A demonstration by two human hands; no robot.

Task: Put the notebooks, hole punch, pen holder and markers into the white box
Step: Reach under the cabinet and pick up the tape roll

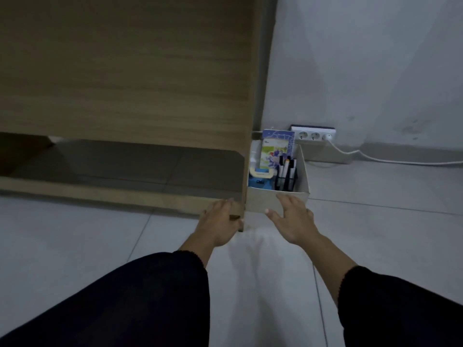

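The white box [263,200] stands on the floor against the right side of a wooden desk [125,71]. Notebooks [276,149] stand upright at its back. A blue hole punch [260,180] sits front left, and a black mesh pen holder [286,180] with markers [288,165] sits front right. My right hand [292,217] lies flat against the box's front wall, fingers spread. My left hand [221,225] is at the desk's side panel near the box's left corner, fingers curled round the panel's edge.
A white power strip [314,135] lies against the wall behind the box, with a white cable [375,159] running right along the floor. Pale tiled floor [375,221] spreads in front and to the right. My dark sleeves fill the bottom of the view.
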